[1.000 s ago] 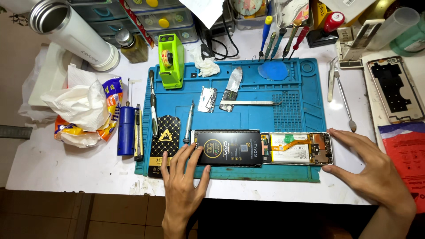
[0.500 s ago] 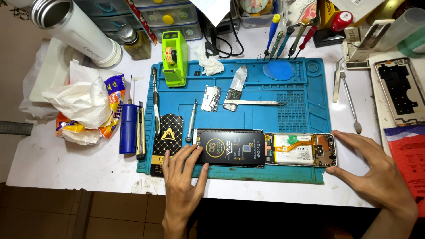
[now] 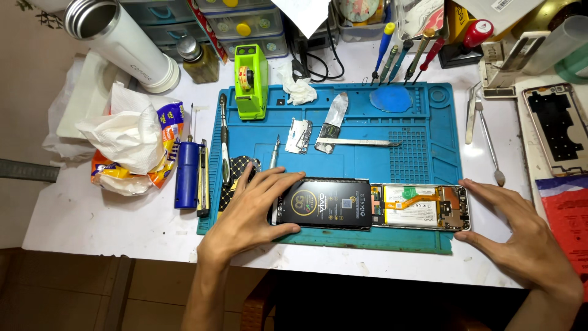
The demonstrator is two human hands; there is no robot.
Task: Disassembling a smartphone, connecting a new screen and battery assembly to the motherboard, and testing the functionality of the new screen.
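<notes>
my left hand [image 3: 248, 211] fingers spread, flat on black panel [image 3: 323, 203] end; right hand [image 3: 517, 233] fingers spread, braced against opened phone [image 3: 419, 207], all on blue mat [image 3: 367, 162].

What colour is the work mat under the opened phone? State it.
The work mat is blue, plain in the head view, under the opened phone.

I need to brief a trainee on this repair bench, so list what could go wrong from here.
1. The opened phone lies with its orange flex cable exposed; the right hand pressing its end could shift it and strain the cable.
2. The black battery pack overlaps the phone under the left hand; hard pressure might bend it.
3. The phone sits near the mat's front edge and could slide off.
</notes>
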